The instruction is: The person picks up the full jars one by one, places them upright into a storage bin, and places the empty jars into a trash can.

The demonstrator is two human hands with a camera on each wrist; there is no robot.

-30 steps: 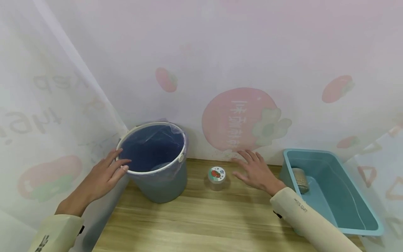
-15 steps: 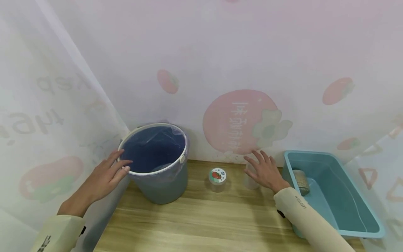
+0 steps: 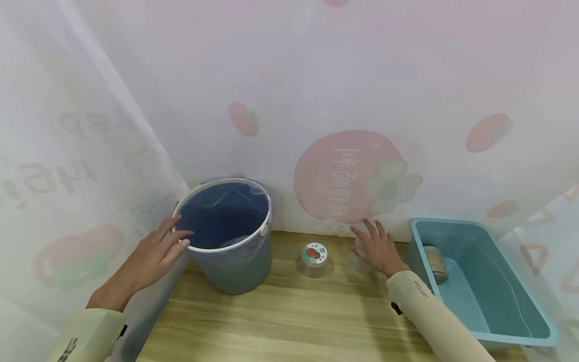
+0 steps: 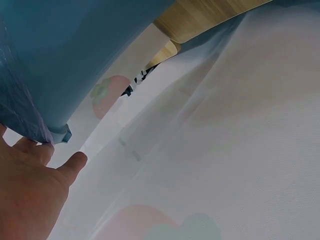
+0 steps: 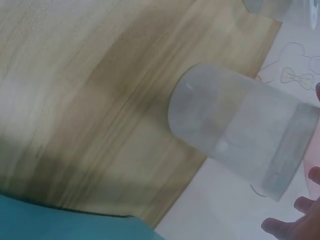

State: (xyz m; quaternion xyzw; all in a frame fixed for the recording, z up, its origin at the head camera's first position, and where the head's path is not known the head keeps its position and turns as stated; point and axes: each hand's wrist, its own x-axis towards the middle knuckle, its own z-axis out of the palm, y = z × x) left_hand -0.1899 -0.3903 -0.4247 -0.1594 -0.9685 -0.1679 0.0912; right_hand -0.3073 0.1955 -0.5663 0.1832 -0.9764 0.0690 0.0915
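My left hand (image 3: pixel 151 259) rests at the near left rim of a blue bucket (image 3: pixel 232 274) with a thin clear plastic liner. Its fingers lie extended over the rim; in the left wrist view the hand (image 4: pixel 30 190) touches the liner-covered edge. My right hand (image 3: pixel 379 250) is spread over the top of a translucent jar (image 3: pixel 360 264) standing near the back of the table. In the right wrist view, the fingertips (image 5: pixel 275 227) appear beside the jar's lid (image 5: pixel 290 152), with a gap between them. The jar's top is partly hidden by the hand in the head view.
A second clear jar (image 3: pixel 314 260), its white lid printed with tomatoes, stands between bucket and right hand. At right sits a teal basin (image 3: pixel 486 296) holding a beige-brown cylindrical item (image 3: pixel 436 264). A white printed curtain (image 3: pixel 280 100) rises behind the wooden table (image 3: pixel 271 322).
Over the last second my right hand has shifted a little to the right, and the translucent jar under it has come into sight. My left hand stays at the bucket rim.
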